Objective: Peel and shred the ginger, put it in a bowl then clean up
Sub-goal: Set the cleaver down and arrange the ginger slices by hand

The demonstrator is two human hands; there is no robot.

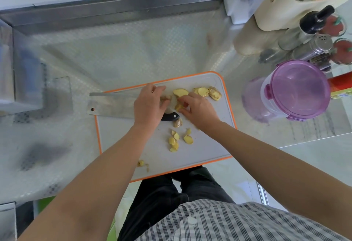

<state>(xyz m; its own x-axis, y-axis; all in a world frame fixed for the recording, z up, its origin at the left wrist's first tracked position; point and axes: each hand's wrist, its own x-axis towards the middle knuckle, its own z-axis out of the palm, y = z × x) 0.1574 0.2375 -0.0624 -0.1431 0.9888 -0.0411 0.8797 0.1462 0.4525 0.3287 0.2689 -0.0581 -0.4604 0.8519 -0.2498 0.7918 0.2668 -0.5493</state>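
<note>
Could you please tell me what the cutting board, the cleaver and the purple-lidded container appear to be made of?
Cutting board: probably plastic, a smooth matte pale grey face with a moulded orange rim.
Cleaver: the blade looks like brushed steel, going by its dull grey metallic sheen.
Purple-lidded container: translucent plastic, glossy, since light passes through the lid and there are clip latches.

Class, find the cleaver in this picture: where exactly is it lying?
In the head view, the cleaver lies flat across the left edge of the cutting board, blade overhanging onto the steel counter, its black handle passing under the left hand.
</note>
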